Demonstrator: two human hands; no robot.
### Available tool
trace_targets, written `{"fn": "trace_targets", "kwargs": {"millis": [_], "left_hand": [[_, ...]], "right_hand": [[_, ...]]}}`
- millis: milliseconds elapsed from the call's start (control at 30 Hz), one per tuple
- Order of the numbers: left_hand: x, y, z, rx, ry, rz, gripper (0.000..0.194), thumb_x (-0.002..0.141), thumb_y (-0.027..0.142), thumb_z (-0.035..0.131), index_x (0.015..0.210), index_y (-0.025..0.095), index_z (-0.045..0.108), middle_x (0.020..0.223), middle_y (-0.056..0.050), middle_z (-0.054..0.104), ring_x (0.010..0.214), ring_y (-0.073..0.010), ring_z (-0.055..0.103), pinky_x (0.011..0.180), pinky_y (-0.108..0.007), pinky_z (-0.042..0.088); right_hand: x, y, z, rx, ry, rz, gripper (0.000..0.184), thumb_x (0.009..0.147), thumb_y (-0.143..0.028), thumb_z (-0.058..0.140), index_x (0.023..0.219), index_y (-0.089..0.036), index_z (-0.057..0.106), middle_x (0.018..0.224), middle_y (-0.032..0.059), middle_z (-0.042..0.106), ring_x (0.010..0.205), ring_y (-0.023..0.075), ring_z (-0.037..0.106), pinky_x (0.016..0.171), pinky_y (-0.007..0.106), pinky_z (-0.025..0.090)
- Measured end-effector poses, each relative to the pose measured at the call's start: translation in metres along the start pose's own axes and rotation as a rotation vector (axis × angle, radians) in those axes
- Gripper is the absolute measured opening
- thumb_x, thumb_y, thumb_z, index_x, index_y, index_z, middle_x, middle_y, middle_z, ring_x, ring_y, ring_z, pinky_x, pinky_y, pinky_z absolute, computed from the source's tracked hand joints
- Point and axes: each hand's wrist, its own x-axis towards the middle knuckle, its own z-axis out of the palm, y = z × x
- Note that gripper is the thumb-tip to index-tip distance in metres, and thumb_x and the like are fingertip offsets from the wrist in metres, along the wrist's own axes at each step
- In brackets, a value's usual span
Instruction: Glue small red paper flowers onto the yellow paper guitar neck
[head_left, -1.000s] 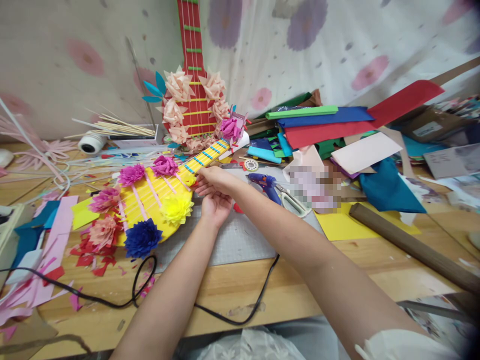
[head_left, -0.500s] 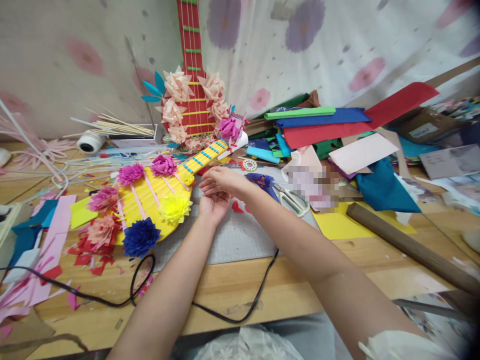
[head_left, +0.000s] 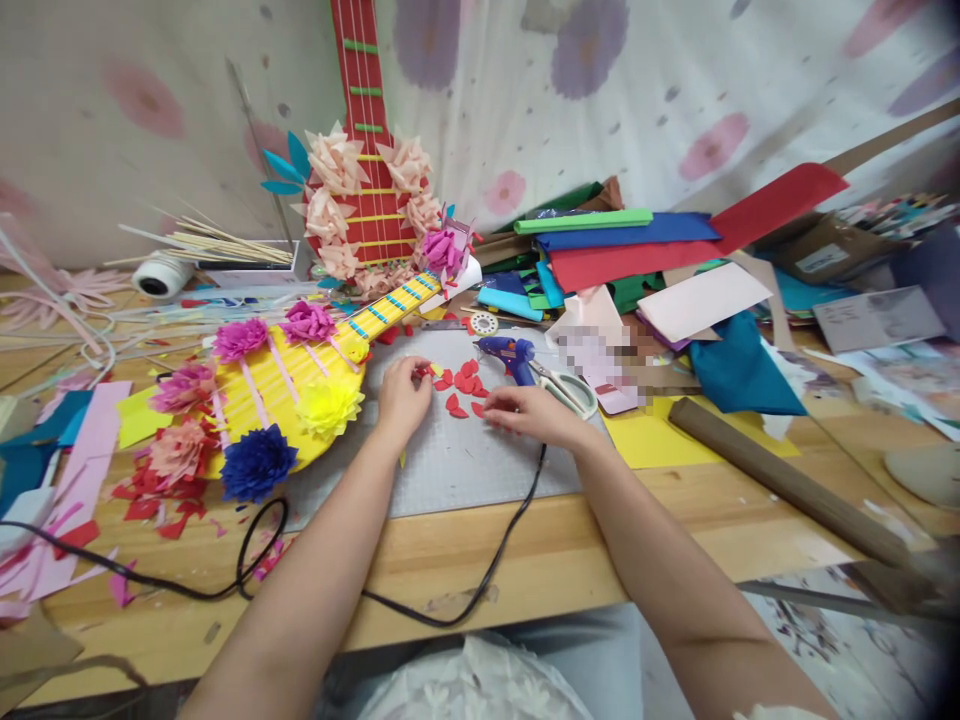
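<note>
My left hand (head_left: 405, 398) is closed in a pinch above the grey cutting mat (head_left: 450, 470), with a small yellow and red paper piece (head_left: 436, 370) at its fingertips. Several red paper petals (head_left: 466, 380) lie scattered on the mat between my hands. On the other side of them, my right hand (head_left: 534, 414) rests low over the mat, fingers stretched out and apart, holding nothing I can see. Just beyond it are a blue glue gun (head_left: 510, 350) and scissors (head_left: 574, 392) with pale handles. Left of my left hand lies a yellow paper guitar (head_left: 262, 400) decorated with paper flowers.
A red paper guitar (head_left: 367, 215) stands against the curtain. Stacked coloured paper (head_left: 630, 250) and a brown roll (head_left: 787, 480) occupy the right. The black cord (head_left: 480, 600) loops along the table's front. Wooden sticks (head_left: 225, 245) lie at the back left.
My hands were together, the right over the left; now they are apart, the right moved right and down. The red petals between them are uncovered. The whole view has shifted slightly.
</note>
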Motion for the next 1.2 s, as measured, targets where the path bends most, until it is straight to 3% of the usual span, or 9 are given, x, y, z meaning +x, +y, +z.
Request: {"fn": "trace_targets", "kwargs": {"millis": [67,200,300,400,500,633,767,933,1200], "left_hand": [[0.000,0.001,-0.003,0.075,-0.014,0.036,0.025,0.058,0.005,0.064,0.074,0.023,0.066,0.081,-0.003,0.058,0.086,-0.0212,0.052,0.093,-0.033,0.034],[-0.001,0.006,-0.009,0.271,-0.095,0.084,0.030,0.056,0.009,0.064,0.082,0.024,0.065,0.094,-0.006,0.058,0.097,-0.0272,0.050,0.097,-0.038,0.032],[-0.001,0.005,-0.010,0.421,-0.144,0.129,0.034,0.056,0.009,0.063,0.086,0.024,0.063,0.097,-0.007,0.058,0.099,-0.0294,0.048,0.094,-0.040,0.033],[-0.001,0.002,-0.010,0.486,-0.139,0.182,0.032,0.059,0.009,0.061,0.087,0.024,0.062,0.098,-0.008,0.058,0.099,-0.0300,0.048,0.092,-0.040,0.034],[0.001,-0.001,-0.009,0.538,-0.133,0.201,0.024,0.065,0.012,0.059,0.086,0.023,0.062,0.097,-0.009,0.058,0.098,-0.0294,0.049,0.089,-0.040,0.035],[0.003,-0.003,-0.009,0.538,-0.121,0.188,0.014,0.070,0.017,0.059,0.083,0.022,0.063,0.093,-0.007,0.058,0.092,-0.0255,0.051,0.086,-0.037,0.037],[0.005,-0.005,-0.009,0.406,-0.086,0.167,0.009,0.070,0.018,0.061,0.076,0.023,0.066,0.085,-0.005,0.059,0.081,-0.0209,0.054,0.082,-0.032,0.038],[0.005,-0.005,-0.011,0.433,-0.029,0.144,0.015,0.073,0.013,0.055,0.077,0.021,0.067,0.082,-0.005,0.061,0.075,-0.0200,0.055,0.077,-0.030,0.039],[0.009,-0.006,-0.012,0.546,0.073,0.103,0.018,0.073,0.014,0.052,0.086,0.017,0.064,0.084,-0.006,0.062,0.072,-0.0176,0.057,0.074,-0.031,0.044]], "right_hand": [[-0.007,0.006,-0.010,-0.060,0.014,0.035,0.025,0.078,-0.042,0.052,0.068,-0.020,0.057,0.059,-0.0021,0.057,0.055,0.0109,0.049,0.053,0.023,0.034],[-0.007,0.021,-0.027,-0.230,0.269,0.145,0.038,0.070,-0.055,0.059,0.060,-0.020,0.048,0.056,-0.0021,0.052,0.055,0.0124,0.046,0.050,0.025,0.029],[0.002,0.031,-0.022,-0.289,0.395,0.179,0.040,0.064,-0.058,0.064,0.072,-0.020,0.054,0.065,0.0007,0.057,0.060,0.0153,0.051,0.053,0.027,0.034],[0.016,0.034,-0.006,-0.308,0.484,0.128,0.046,0.066,-0.055,0.064,0.091,-0.017,0.057,0.086,0.0083,0.062,0.078,0.0211,0.057,0.064,0.030,0.041],[0.028,0.034,0.007,-0.289,0.503,0.174,0.045,0.071,-0.052,0.060,0.095,-0.015,0.058,0.095,0.0130,0.063,0.089,0.0252,0.058,0.072,0.034,0.043],[0.033,0.033,0.012,-0.243,0.544,0.242,0.037,0.076,-0.050,0.054,0.088,-0.015,0.060,0.089,0.0129,0.064,0.084,0.0245,0.059,0.071,0.034,0.044],[0.030,0.035,0.011,-0.160,0.582,0.245,0.040,0.075,-0.053,0.053,0.084,-0.015,0.061,0.082,0.0113,0.065,0.076,0.0230,0.060,0.066,0.032,0.043],[0.027,0.037,0.009,0.054,0.662,0.270,0.046,0.072,-0.054,0.055,0.090,-0.013,0.064,0.082,0.0102,0.067,0.074,0.0219,0.061,0.065,0.031,0.043],[0.024,0.039,0.011,0.219,0.664,0.190,0.048,0.065,-0.057,0.062,0.087,-0.014,0.066,0.075,0.0061,0.067,0.069,0.0212,0.060,0.062,0.031,0.044]]}}
